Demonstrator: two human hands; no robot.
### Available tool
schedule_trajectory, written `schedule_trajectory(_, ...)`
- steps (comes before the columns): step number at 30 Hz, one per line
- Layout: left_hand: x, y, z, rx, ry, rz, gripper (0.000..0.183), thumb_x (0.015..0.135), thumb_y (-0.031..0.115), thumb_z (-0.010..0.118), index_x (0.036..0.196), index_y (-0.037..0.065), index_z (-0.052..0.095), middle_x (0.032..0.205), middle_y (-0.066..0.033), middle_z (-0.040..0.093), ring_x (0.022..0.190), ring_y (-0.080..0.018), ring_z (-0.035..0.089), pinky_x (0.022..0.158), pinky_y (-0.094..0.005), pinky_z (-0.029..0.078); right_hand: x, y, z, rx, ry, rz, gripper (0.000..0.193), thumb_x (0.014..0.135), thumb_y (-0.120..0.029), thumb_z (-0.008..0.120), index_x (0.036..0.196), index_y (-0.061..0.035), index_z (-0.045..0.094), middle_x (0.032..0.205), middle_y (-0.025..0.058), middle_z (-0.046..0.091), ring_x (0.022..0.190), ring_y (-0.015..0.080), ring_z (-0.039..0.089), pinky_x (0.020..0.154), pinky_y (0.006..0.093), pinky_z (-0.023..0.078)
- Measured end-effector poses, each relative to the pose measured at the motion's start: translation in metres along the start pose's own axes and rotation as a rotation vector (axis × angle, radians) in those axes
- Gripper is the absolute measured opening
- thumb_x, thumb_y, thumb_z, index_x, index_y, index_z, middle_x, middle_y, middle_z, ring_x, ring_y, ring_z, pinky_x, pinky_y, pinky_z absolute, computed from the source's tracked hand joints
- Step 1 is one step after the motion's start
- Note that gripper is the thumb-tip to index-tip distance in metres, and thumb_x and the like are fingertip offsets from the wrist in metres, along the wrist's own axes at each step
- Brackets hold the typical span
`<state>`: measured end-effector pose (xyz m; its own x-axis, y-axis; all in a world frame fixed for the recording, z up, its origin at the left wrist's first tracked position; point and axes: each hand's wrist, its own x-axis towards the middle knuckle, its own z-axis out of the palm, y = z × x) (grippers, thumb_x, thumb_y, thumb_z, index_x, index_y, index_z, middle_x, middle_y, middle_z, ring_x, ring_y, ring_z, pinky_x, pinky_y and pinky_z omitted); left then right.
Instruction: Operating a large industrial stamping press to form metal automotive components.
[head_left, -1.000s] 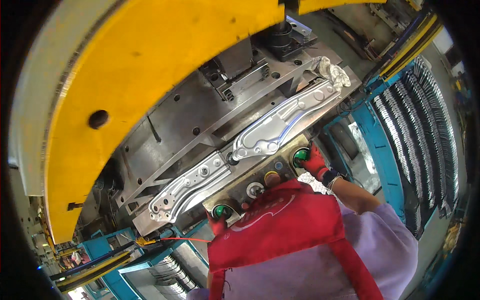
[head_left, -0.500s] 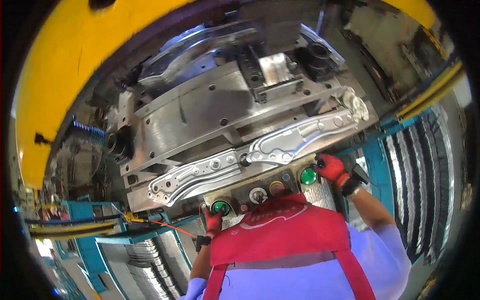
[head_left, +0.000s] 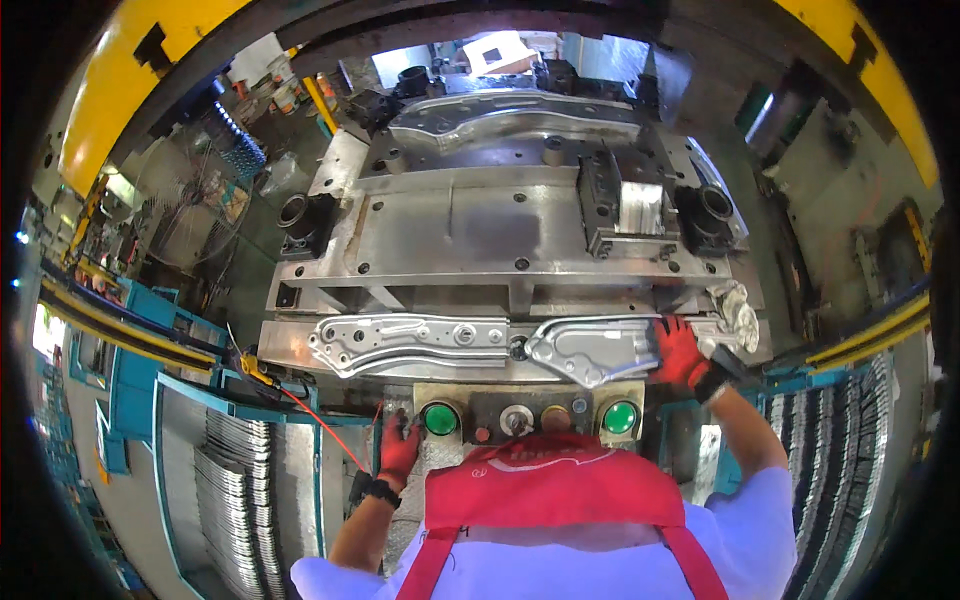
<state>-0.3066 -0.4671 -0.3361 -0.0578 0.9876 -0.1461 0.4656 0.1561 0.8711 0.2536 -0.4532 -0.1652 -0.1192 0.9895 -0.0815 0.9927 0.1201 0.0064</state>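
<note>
Two shaped sheet-metal parts lie end to end on the ledge before the press die: a long left panel (head_left: 415, 342) and a wider right panel (head_left: 590, 350). My right hand (head_left: 682, 352), in a red glove, reaches over the right panel, its fingers stretched across the metal; whether they grip an edge is hidden. Also red-gloved, my left hand (head_left: 399, 446) hangs beside the control box (head_left: 480, 410), fingers apart with nothing in them. It is nearest the left green button (head_left: 440, 419). The right green button (head_left: 619, 417) has no hand on it.
Behind the ledge sits the steel die (head_left: 470, 225), with another formed panel (head_left: 510, 115) farther back. A crumpled white cloth (head_left: 738, 315) lies at the ledge's right end. Racks of stacked metal parts stand at left (head_left: 235, 490) and right (head_left: 830, 450). An orange cable (head_left: 325, 430) runs at left.
My right hand has left the right green button and moved forward onto the right panel. My left hand has come off the left green button, outward to the left. The view has turned level.
</note>
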Motion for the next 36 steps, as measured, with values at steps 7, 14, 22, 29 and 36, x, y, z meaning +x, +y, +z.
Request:
schedule_trajectory(7, 0.027, 0.115, -0.04, 0.034, 0.19, 0.126, 0.05, 0.08, 0.013, 0.061, 0.124, -0.002, 0.043, 0.112, -0.0187, 0.054, 0.106, -0.0276, 0.052, 0.09, -0.0348, 0.041, -0.01, -0.006, 0.034, 0.016, 0.073, 0.072, 0.096, 0.044, -0.039, 0.078, 0.121, 0.0004, 0.038, 0.116, 0.0221, 0.041, 0.105, 0.0381, 0.042, 0.089, 0.0496, 0.035)
schedule_trajectory(14, 0.068, 0.138, -0.014, 0.038, 0.025, 0.204, 0.042, 0.082, 0.014, 0.059, 0.122, 0.004, 0.048, 0.112, -0.0142, 0.055, 0.102, -0.0235, 0.055, 0.088, -0.0315, 0.041, 0.029, 0.011, 0.023, -0.037, -0.003, 0.079, 0.102, 0.042, -0.038, 0.08, 0.126, -0.0036, 0.036, 0.124, 0.0222, 0.038, 0.114, 0.0386, 0.036, 0.096, 0.047, 0.031)
schedule_trajectory(22, 0.065, 0.157, -0.008, -0.066, 0.055, 0.281, 0.039, 0.08, 0.007, 0.058, 0.118, 0.003, 0.051, 0.112, -0.0133, 0.057, 0.103, -0.0226, 0.055, 0.089, -0.0314, 0.04, 0.006, 0.004, -0.016, 0.057, 0.108, -0.014, 0.104, 0.039, -0.039, 0.08, 0.127, -0.0039, 0.036, 0.124, 0.0224, 0.037, 0.114, 0.0397, 0.035, 0.095, 0.049, 0.03)
schedule_trajectory(29, 0.088, 0.257, -0.037, 0.073, 0.154, 0.64, 0.044, 0.074, 0.004, 0.061, 0.116, 0.0, 0.051, 0.113, -0.0162, 0.056, 0.107, -0.0304, 0.052, 0.093, -0.036, 0.038, -0.015, -0.05, -0.134, 0.796, -0.022, -0.036, 0.101, 0.053, -0.032, 0.082, 0.132, -0.0014, 0.029, 0.123, 0.018, 0.043, 0.116, 0.0304, 0.041, 0.098, 0.0405, 0.032)
schedule_trajectory(36, 0.218, 0.386, -0.017, 0.379, 0.076, 1.128, 0.053, 0.075, 0.02, 0.062, 0.124, 0.009, 0.046, 0.124, -0.0179, 0.045, 0.117, -0.0348, 0.04, 0.101, -0.0429, 0.029, 0.066, -0.062, -0.19, 1.865, -0.275, -0.043, 0.062, 0.082, -0.015, 0.06, 0.134, -0.0067, 0.03, 0.121, 0.013, 0.048, 0.109, 0.0222, 0.049, 0.094, 0.033, 0.038)
